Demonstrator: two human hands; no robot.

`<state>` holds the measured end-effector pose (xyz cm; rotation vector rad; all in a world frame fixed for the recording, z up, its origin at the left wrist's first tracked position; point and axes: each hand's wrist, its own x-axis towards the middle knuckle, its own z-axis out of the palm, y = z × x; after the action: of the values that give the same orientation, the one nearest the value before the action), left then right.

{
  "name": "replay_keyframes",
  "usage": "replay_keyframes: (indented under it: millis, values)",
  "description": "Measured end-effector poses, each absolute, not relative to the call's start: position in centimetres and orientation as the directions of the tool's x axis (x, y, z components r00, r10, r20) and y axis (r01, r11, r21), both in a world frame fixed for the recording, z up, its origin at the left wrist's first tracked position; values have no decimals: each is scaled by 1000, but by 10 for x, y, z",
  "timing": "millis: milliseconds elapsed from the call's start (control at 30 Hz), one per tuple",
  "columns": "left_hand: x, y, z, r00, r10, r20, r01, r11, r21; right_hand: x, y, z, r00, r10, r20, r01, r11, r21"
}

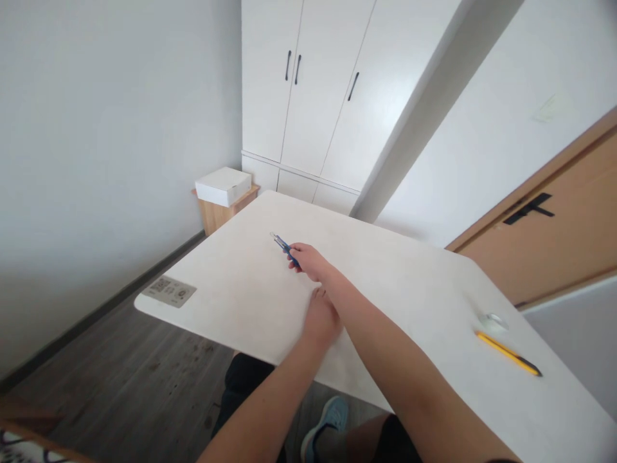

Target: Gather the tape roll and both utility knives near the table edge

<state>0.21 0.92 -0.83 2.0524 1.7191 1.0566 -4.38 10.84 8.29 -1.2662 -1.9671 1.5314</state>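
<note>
My right hand (pixel 307 260) is closed around the handle of a slim blue-handled tool (pixel 288 250) over the far left part of the white table (pixel 409 283). The tool's narrow, metallic front end points up and left, with a thin pale loop at its tip; its exact kind is too small to make out. Below my right wrist, my left hand (pixel 324 318) rests on the tabletop with its fingers curled in. My right forearm crosses just beside it and covers part of it. Nothing shows in the left hand.
A yellow pen-like stick with a black end (pixel 508 354) lies at the table's right, beside a small clear round object (pixel 494 322). A printed label (pixel 169 291) sticks to the left corner. Beyond stand a white box (pixel 223 186) on a wooden stand and a white cupboard (pixel 332 83).
</note>
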Motion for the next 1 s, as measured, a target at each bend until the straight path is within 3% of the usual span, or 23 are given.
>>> replay_keyframes:
  millis: [167, 267, 400, 500, 633, 833, 1000]
  values:
    - [-4, 1, 1, 44, 931, 363, 825, -238, 512, 92, 85, 72, -417, 887, -198, 189, -128, -974]
    - [-5, -1, 2, 52, 929, 366, 912, -194, 362, 196, 68, 65, -237, 959, -153, 329, -69, -942]
    - [-9, 4, -4, 93, 913, 398, 934, -219, 283, 347, 46, 63, -12, 1000, -8, 733, 3, -681]
    - [-13, 8, -8, 114, 901, 419, 940, -234, 249, 442, 35, 64, 104, 988, 116, 890, -41, -455]
    - [-16, 9, -10, 119, 891, 438, 946, -236, 224, 513, 31, 62, 172, 980, 97, 947, -137, -290]
    - [-19, 7, -9, 123, 886, 446, 943, -245, 225, 533, 35, 50, 101, 994, 48, 988, -95, -123]
    - [-19, 7, -7, 127, 893, 431, 939, -249, 239, 519, 32, 50, 172, 982, 83, 982, -165, -90]
